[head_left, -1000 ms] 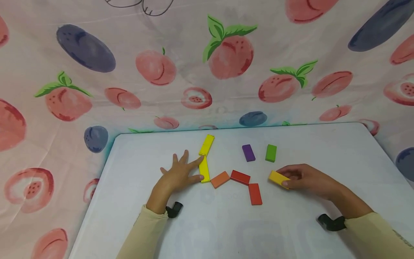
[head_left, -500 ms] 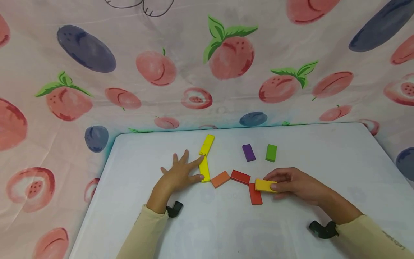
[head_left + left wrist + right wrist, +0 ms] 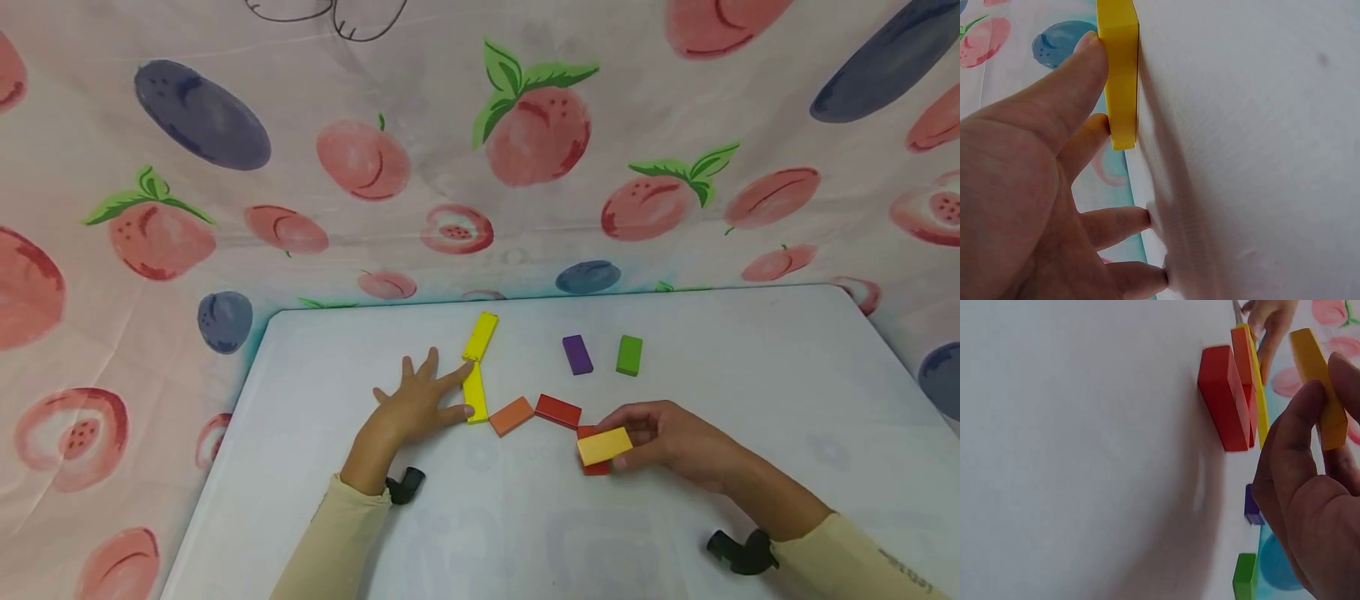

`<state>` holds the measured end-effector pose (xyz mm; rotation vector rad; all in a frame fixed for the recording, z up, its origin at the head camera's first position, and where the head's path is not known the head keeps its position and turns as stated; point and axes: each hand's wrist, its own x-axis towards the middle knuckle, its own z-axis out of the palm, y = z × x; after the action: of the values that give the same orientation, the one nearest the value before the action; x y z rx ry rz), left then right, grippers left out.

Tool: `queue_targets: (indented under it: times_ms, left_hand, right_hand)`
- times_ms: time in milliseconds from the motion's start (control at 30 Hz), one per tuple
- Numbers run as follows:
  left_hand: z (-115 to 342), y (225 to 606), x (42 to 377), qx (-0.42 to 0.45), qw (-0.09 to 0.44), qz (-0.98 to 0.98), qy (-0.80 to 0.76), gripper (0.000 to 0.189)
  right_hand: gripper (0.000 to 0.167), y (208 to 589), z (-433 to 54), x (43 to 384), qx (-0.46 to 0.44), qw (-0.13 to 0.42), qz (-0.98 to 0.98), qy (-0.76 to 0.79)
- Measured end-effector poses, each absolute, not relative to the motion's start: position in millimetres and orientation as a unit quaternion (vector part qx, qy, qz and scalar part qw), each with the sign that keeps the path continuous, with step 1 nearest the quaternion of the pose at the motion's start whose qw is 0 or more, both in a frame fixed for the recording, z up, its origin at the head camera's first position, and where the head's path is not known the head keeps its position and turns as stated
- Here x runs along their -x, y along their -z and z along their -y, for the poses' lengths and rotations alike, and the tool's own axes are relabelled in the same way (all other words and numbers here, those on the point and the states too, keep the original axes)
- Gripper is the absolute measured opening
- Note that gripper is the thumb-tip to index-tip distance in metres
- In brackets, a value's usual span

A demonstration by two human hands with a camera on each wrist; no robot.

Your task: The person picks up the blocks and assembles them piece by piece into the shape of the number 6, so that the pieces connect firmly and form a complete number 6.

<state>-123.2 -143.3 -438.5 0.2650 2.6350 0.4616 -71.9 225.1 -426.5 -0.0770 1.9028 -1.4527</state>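
My right hand (image 3: pixel 678 442) pinches an orange-yellow block (image 3: pixel 604 447) between thumb and fingers. In the right wrist view that block (image 3: pixel 1319 387) is up off the table; in the head view it overlaps the nearest red block (image 3: pixel 596 469). My left hand (image 3: pixel 412 408) is spread, with thumb and index fingertips touching the side of a yellow block (image 3: pixel 475 393). A second yellow block (image 3: pixel 480 336) meets its far end. From its near end, an orange block (image 3: pixel 512 416) and another red block (image 3: pixel 558 410) carry on the bent line toward the nearest red one.
A purple block (image 3: pixel 577 355) and a green block (image 3: pixel 629 356) lie apart on the white table (image 3: pixel 480 533), beyond the line. Behind the table's far edge hangs a fruit-patterned cloth (image 3: pixel 300 167). Dark wrist cameras (image 3: pixel 742 552) sit at both cuffs.
My right hand has carried the orange-yellow block leftward and slightly nearer, from right of the line to over the nearest red block. The left hand has stayed in place.
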Motion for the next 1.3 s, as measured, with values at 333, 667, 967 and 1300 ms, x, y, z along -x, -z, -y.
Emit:
queue_targets:
  times_ms: [333,667,967,1300]
  left_hand:
    - [143.6,439.7,123.1,-0.095,0.223,-0.955,-0.168,0.072]
    - [143.6,439.9,122.7,-0.097,0.222,-0.956,-0.166,0.073]
    - [144.0,439.5,122.4,-0.1,0.221,-0.956,-0.167,0.073]
    - [144.1,439.4,122.4,-0.102,0.22,-0.956,-0.166,0.073]
  right_hand:
    - [0.049,424.4,-209.7,58.8,0.054,0.316,-0.818,0.477]
    - [0.042,427.4,-198.0,51.9,0.09,0.252,-0.875,0.403]
    - [0.039,430.0,-193.9,48.5,0.132,0.2,-0.902,0.359]
    - [0.034,437.1,-190.4,45.5,0.188,0.203,-0.901,0.335]
